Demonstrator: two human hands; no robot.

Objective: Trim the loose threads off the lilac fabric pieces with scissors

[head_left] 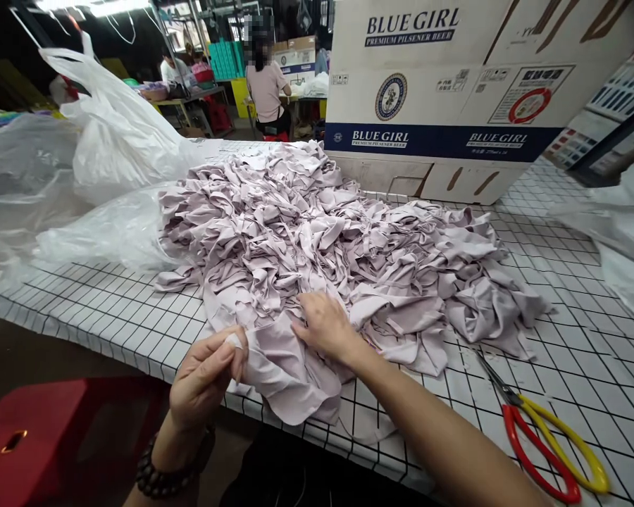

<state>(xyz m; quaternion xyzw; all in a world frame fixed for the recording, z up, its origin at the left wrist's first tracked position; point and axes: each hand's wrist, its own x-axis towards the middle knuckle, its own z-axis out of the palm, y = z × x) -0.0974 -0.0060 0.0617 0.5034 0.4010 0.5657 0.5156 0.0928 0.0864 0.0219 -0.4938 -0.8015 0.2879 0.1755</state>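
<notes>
A heap of pale mauve fabric pieces (pixel 275 211) covers the middle of the table. At the near edge of the heap, my left hand (pixel 206 377) pinches the corner of one fabric piece (pixel 290 370) between thumb and fingers. That piece spreads rightward and hangs slightly over the table's front edge. My right hand (pixel 325 325) lies palm down on the cloth beside it, thumb and forefinger apart; its other fingers are partly hidden. Scissors (pixel 515 401) with one red and one yellow handle lie to the right, away from both hands.
A large Blue Girl beer carton (pixel 427 91) stands behind the heap. Clear plastic bags (pixel 121 141) bulge at left; more plastic (pixel 628 232) lies right. A red stool (pixel 68 436) stands below left of the checked table (pixel 121 310). Another person (pixel 268 91) sits farther back.
</notes>
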